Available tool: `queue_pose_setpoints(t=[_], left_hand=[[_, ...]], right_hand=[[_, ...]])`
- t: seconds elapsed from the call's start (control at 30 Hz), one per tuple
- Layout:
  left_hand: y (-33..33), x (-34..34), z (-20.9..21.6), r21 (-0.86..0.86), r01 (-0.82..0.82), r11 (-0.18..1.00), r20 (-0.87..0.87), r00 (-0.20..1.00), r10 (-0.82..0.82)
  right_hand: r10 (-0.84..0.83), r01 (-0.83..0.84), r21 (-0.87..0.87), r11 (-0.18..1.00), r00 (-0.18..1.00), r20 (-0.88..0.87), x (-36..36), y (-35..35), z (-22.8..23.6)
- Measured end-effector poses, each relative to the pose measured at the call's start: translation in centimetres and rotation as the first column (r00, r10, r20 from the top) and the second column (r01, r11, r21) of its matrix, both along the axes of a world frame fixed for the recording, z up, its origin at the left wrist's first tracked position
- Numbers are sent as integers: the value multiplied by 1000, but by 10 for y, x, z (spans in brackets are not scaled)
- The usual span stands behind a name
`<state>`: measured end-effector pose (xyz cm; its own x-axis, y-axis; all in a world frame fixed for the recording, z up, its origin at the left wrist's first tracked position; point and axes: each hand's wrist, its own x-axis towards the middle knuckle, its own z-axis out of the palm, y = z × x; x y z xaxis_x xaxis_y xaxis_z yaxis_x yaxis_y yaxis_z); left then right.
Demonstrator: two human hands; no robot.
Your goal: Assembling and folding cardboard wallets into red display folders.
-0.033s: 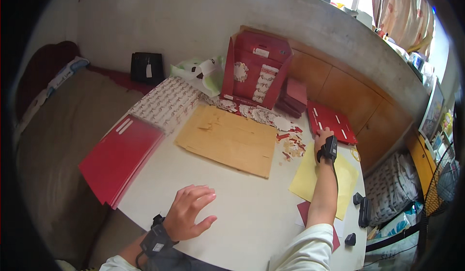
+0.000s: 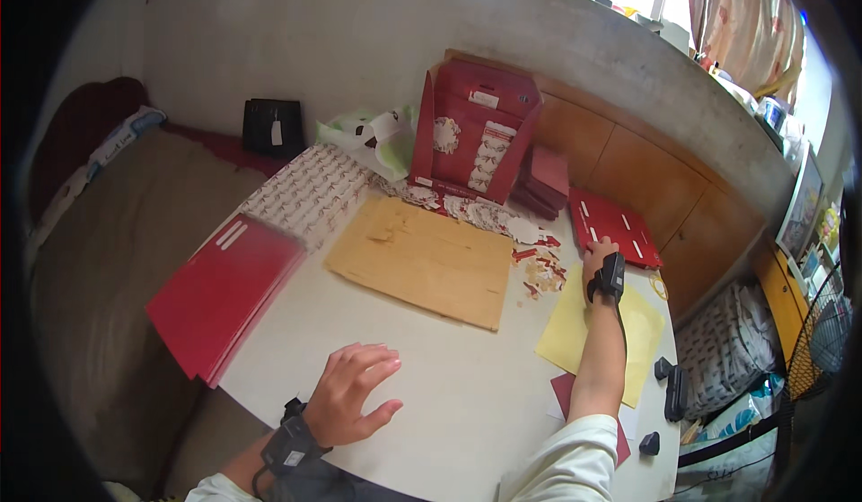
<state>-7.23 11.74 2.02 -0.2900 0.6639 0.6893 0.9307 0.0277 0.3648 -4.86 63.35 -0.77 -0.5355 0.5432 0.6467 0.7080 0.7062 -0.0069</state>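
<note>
My left hand [image 2: 350, 394] hovers above the near part of the white table [image 2: 431, 403], fingers slightly bent, thumb apart, nothing in it. My right hand [image 2: 600, 255] reaches forward to the near left edge of a stack of red cardboard pieces [image 2: 620, 224] with white strips. Its fingers are bent close together there; what they pinch is hidden. Under my right forearm lies a yellow sheet [image 2: 561, 327]. A tan cardboard sheet [image 2: 422, 259] rests in the middle. At the left edge sits another stack of red sheets [image 2: 224, 295], also with white strips.
Behind the tan sheet stands a dark red display box [image 2: 476, 134] beside small red boxes [image 2: 545, 179]. Paper scraps [image 2: 543, 268] lie near the yellow sheet. A patterned sheet [image 2: 305, 192] covers the far left. Small black devices [image 2: 675, 392] sit at the right edge.
</note>
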Motion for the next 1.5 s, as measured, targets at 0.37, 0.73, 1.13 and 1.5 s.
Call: queue_pose_setpoints(t=[0.37,0.73,1.13,1.5], left_hand=[[-7,-2,-6,27,-6,1000,-49,999,8],[-15,2,1,98,37,994,-61,998,-31],[-64,-2,21,175,23,984,-256,966,23],[-106,12,-14,-117,105,988,-611,777,-155]], right_hand=[[216,-242,-23,970,900,-378,15,-23,51],[370,-337,163,927,755,-542,111,-116,133],[602,-804,99,587,351,-717,232,-337,99],[226,-834,-515,199,551,-804,200,-345,41]])
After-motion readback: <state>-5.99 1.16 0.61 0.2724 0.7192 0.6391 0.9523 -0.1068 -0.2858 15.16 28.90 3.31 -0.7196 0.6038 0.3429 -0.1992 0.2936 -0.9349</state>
